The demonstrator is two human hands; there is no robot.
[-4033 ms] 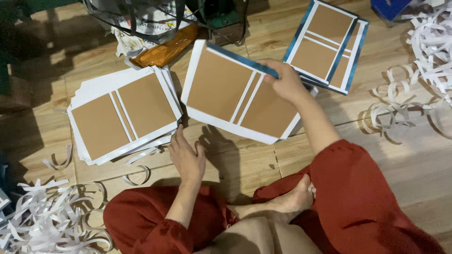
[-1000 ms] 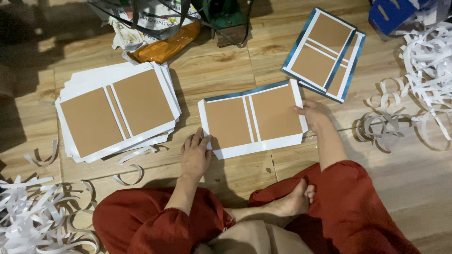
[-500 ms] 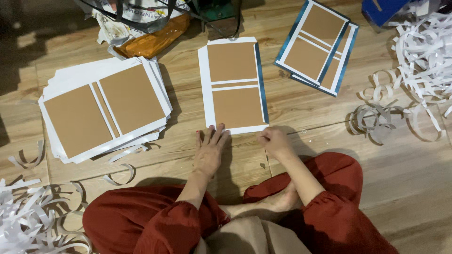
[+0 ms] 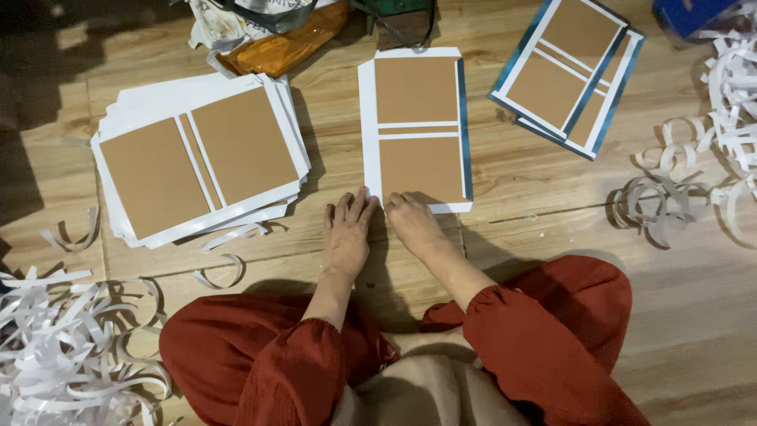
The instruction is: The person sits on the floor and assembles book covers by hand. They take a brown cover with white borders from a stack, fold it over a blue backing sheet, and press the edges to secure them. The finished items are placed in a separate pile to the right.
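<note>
Sheet (image 4: 415, 128) with two brown panels and a narrow brown strip lies flat on the wood floor (image 4: 536, 181), long axis pointing away from the person, same orientation as half a second ago; a second ago it lay sideways. Left hand (image 4: 348, 234) flat on the floor, fingers spread and open, fingertips at the sheet's near-left corner, holding nothing. Right hand (image 4: 413, 223) has moved left since then, now beside the left hand, fingers extended on the sheet's near edge; no grip. Larger stack of similar sheets (image 4: 201, 154) sits to the left, apart. Blue-edged pile (image 4: 566, 72) sits upper right. White paper strips (image 4: 71, 347) lie lower left, more at right (image 4: 694, 170).
</note>
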